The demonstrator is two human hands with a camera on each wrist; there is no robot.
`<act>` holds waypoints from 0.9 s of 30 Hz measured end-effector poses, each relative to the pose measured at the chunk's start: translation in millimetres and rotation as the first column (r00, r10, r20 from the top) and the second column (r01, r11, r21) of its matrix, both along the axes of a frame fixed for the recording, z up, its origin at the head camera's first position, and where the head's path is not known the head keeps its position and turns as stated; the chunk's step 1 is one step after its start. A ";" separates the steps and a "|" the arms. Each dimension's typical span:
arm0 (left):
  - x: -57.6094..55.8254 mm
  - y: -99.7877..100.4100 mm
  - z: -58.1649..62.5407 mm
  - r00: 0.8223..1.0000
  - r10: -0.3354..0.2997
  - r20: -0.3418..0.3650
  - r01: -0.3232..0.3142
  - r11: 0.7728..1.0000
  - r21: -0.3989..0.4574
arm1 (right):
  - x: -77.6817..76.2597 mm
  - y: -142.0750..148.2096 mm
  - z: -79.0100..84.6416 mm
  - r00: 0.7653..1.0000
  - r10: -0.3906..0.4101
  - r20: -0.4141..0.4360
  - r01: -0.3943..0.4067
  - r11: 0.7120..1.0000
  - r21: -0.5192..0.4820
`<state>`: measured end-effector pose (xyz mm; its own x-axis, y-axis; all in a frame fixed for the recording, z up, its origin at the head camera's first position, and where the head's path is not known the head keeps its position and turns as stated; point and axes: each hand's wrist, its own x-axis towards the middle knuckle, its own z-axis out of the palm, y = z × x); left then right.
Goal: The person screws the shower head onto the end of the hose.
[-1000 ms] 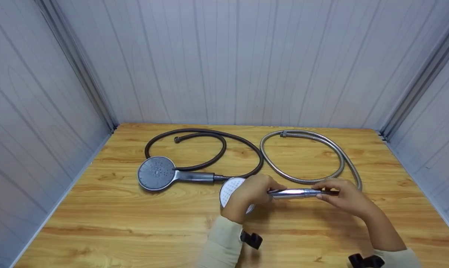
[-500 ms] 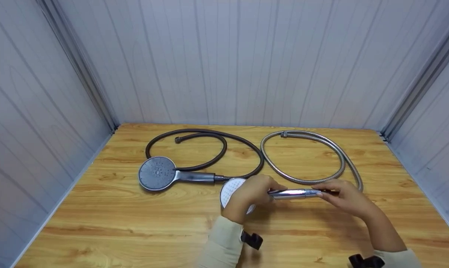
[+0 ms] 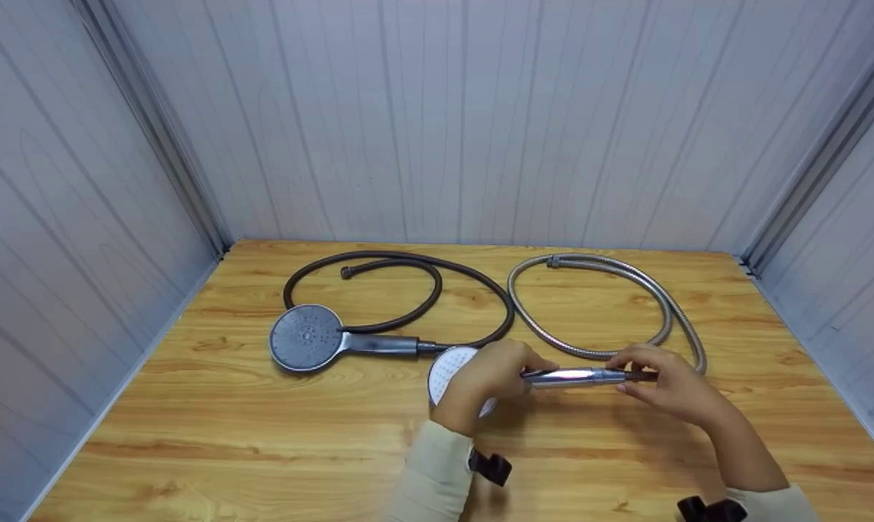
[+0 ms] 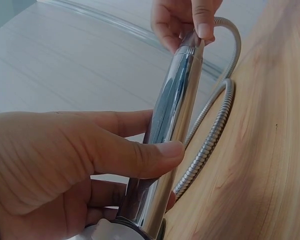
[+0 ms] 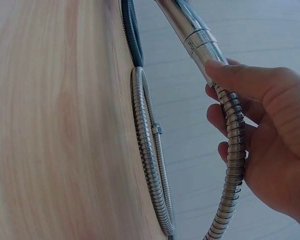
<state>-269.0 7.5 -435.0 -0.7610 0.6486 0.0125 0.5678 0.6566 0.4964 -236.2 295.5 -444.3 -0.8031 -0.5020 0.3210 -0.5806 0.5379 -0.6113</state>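
Note:
My left hand grips the chrome handle of a shower head with a white face, holding it just above the table. In the left wrist view, the thumb lies across the shiny handle. At the handle's far end, my right hand pinches the connector of a silver shower hose between thumb and fingers. The right wrist view shows the connector in line with the handle, the ribbed hose bending down past the palm. In the head view the right fingers partly hide this joint.
A dark grey shower head with a black hose lies at the left of the wooden table. The silver hose's loop rests behind my right hand. Panel walls stand at the back and both sides.
The right thumb and fingers have shifted slightly around the connector, and a bit more of the hose end shows between them. The left hand and the shower head keep still.

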 end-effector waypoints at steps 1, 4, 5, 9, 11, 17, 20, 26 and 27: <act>0.0 0.0 0.0 1.000 0.001 0.002 -0.001 1.000 0.000 | -0.1 -0.1 0.1 1.000 -0.002 0.003 0.002 1.000 -0.001; 0.3 -0.1 0.0 1.000 0.002 0.004 -0.002 1.000 0.001 | -0.2 -0.1 0.7 1.000 -0.010 0.018 0.010 1.000 -0.003; 0.3 -0.2 0.0 1.000 0.001 0.001 -0.001 1.000 0.001 | -0.2 0.0 0.8 1.000 -0.012 0.024 0.012 1.000 -0.002; 0.6 -0.5 0.4 1.000 -0.005 -0.013 0.005 1.000 -0.005 | 0.2 0.5 1.7 0.998 -0.023 0.053 0.023 1.000 0.007; 0.6 -0.4 0.4 1.000 -0.007 -0.018 0.006 1.000 -0.009 | 0.5 0.5 2.2 0.997 -0.029 0.071 0.028 1.000 0.013; 1.8 0.2 1.1 1.000 0.007 -0.024 -0.008 0.999 -0.036 | 1.5 1.0 2.5 0.990 -0.040 0.133 0.037 0.999 0.024; 1.9 0.7 1.3 1.000 0.014 -0.022 -0.015 0.999 -0.043 | 1.9 1.1 2.3 0.991 -0.029 0.128 0.026 0.999 0.023; 2.0 1.8 1.6 0.999 0.037 0.018 -0.037 0.999 -0.022 | 2.0 -0.4 4.3 0.997 0.011 0.074 -0.013 0.999 0.031; 2.0 1.9 1.5 0.999 0.040 0.024 -0.039 0.999 -0.020 | 2.0 -0.7 4.9 0.998 0.016 0.065 -0.018 0.999 0.035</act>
<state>-267.0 9.4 -433.5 -0.7859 0.6180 -0.0181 0.5294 0.6877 0.4967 -234.2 294.8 -439.4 -0.8131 -0.5257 0.2502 -0.5494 0.5504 -0.6287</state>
